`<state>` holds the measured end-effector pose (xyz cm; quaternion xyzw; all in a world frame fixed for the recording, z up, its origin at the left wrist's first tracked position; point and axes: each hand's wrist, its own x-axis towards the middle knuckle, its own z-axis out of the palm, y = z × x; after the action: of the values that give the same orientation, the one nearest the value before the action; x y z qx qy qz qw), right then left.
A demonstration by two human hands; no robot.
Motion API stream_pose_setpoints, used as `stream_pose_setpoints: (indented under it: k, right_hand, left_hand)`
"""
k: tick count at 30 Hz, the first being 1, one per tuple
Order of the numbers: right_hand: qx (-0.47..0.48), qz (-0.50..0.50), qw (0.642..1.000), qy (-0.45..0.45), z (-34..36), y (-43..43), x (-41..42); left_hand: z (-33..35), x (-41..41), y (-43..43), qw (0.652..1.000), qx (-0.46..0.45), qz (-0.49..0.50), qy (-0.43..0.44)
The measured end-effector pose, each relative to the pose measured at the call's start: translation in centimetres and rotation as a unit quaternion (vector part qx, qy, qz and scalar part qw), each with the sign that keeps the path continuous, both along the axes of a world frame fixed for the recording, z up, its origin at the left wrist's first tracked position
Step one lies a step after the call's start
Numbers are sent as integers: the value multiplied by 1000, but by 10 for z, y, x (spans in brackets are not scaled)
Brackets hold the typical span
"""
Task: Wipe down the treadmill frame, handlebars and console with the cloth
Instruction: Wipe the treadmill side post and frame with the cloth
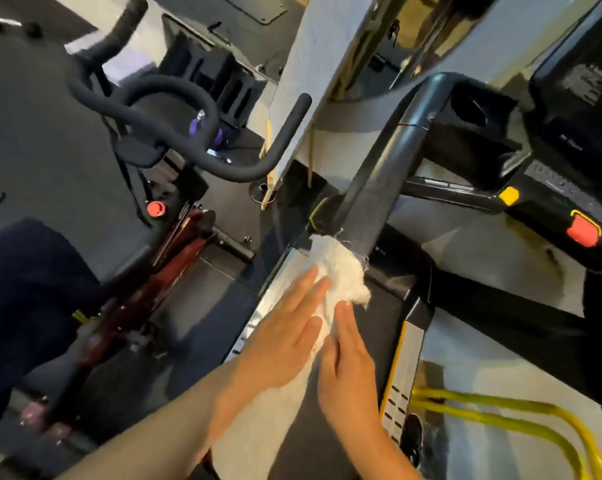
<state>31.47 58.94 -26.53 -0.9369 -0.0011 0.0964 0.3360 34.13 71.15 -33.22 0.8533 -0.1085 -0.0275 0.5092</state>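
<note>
Cloth (344,278) lies bunched on the treadmill rail (268,299), touching the foot of the upright post (372,195). The left hand (285,337) and right hand (348,368) press it with flat, straight fingers, clasping nothing. Even pressure and overlapping strokes around the post's foot would likely clean best.

Your left hand (282,341) lies flat, palm down, with its fingers straight and slightly spread, pointing up and to the right. Its bare forearm runs back toward the lower left corner. Your right hand (348,368) sits just beside it, also flat, with its straight fingers held close together and its bare forearm leaving at the bottom edge. The two hands angle toward each other, fingertips near one another, and both press down on the white cloth (344,275).
</note>
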Motion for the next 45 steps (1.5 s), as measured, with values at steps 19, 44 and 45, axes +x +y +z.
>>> stream_pose_setpoints:
  k: [19, 44, 45]
  right_hand:
    - [-320, 248, 913, -44, 20, 6, 48]
    - [-362, 338, 868, -15, 22, 13, 59]
    - [-377, 338, 862, -14, 21, 21, 67]
  left_hand:
    - [16, -5, 27, 948, -175, -4, 265]
    - [8, 7, 15, 940, -90, 29, 329]
    - [3, 12, 18, 928, -125, 28, 350]
